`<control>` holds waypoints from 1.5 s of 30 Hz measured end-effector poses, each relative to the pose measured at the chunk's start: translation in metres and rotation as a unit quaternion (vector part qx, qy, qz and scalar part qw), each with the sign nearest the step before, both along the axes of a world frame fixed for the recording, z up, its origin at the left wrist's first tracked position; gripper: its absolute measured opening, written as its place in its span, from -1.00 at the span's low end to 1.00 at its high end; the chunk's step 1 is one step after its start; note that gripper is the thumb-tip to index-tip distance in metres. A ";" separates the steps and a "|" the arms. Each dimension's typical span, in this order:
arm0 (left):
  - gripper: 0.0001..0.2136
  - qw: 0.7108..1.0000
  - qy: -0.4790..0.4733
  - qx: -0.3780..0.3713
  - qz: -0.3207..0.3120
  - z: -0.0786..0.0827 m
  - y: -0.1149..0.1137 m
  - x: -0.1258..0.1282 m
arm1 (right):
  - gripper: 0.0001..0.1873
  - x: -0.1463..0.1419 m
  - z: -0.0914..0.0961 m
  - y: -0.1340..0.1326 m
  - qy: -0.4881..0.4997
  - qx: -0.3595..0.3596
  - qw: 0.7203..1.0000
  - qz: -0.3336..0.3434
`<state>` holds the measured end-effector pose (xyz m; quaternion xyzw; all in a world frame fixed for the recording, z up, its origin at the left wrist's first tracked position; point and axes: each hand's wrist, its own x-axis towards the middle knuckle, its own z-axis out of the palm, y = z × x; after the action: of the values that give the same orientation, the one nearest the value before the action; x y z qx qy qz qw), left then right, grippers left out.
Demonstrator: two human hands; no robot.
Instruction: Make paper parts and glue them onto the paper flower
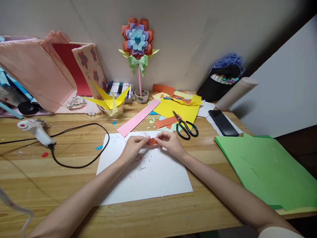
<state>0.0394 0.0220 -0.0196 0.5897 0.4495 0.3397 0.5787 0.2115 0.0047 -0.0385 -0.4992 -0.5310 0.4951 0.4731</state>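
Observation:
My left hand [135,145] and my right hand [168,142] meet over a white sheet of paper [146,178] on the wooden desk. Both pinch a small orange paper piece [152,141] between their fingertips, the left on its left end and the right on its right end. The piece is held just above the sheet. The sheet carries small coloured marks and scraps under my hands.
Black scissors [185,127] lie beyond my right hand beside yellow paper [179,110] and a pink strip [138,117]. A glue gun [37,130] with black cord lies left. Green sheets [269,168] and a phone [223,123] are right. A paper flower [137,38] stands at the wall.

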 end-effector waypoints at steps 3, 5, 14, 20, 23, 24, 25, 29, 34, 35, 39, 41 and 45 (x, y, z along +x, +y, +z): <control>-0.70 0.999 -0.010 -0.018 -0.046 0.004 0.001 -0.001 | -0.76 0.000 0.000 0.000 0.001 -0.003 1.000 -0.002; -0.71 0.999 -0.012 -0.021 -0.044 0.006 0.002 -0.001 | -0.76 -0.001 0.002 -0.001 0.005 -0.006 1.000 -0.003; -0.77 0.998 -0.001 0.036 0.059 -0.001 -0.006 0.004 | -0.73 -0.004 0.003 -0.003 0.018 0.000 1.000 0.003; -0.84 0.962 0.138 0.224 0.078 -0.005 -0.015 0.004 | -0.75 -0.007 0.003 -0.006 -0.011 0.001 1.000 0.024; -0.85 0.906 0.239 0.340 0.078 -0.008 -0.016 0.004 | -0.75 -0.009 0.002 -0.007 -0.003 -0.010 1.000 0.014; -0.84 0.892 0.256 0.366 0.070 -0.009 -0.016 0.003 | -0.75 -0.009 0.002 -0.007 0.004 -0.015 1.000 0.011; -0.82 0.881 0.266 0.386 0.059 -0.011 -0.016 0.003 | -0.75 -0.009 0.001 -0.007 0.010 -0.018 1.000 0.008; -0.79 0.870 0.276 0.409 0.023 -0.012 -0.016 0.003 | -0.74 -0.008 -0.001 -0.006 0.025 -0.024 0.999 0.007; -0.74 0.907 0.228 0.355 -0.013 -0.006 -0.014 0.003 | -0.73 -0.007 0.000 -0.005 0.021 -0.022 1.000 0.002; -0.72 0.916 0.218 0.335 -0.019 -0.005 -0.013 0.002 | -0.74 -0.007 0.001 -0.005 0.016 -0.024 1.000 0.001; -0.70 0.949 0.173 0.261 -0.031 0.000 -0.011 0.001 | -0.76 -0.007 0.003 -0.006 0.000 -0.019 1.000 0.003; -0.73 0.963 0.147 0.224 -0.036 0.001 -0.010 0.001 | -0.77 -0.006 0.002 -0.006 -0.005 -0.015 1.000 0.007; -0.78 0.982 0.103 0.157 -0.023 -0.001 -0.007 0.002 | -0.81 -0.005 0.000 -0.006 -0.011 -0.014 1.000 0.016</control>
<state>0.0414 0.0148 -0.0203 0.7154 0.4341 0.3298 0.4370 0.2060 -0.0011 -0.0382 -0.5028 -0.5368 0.5047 0.4521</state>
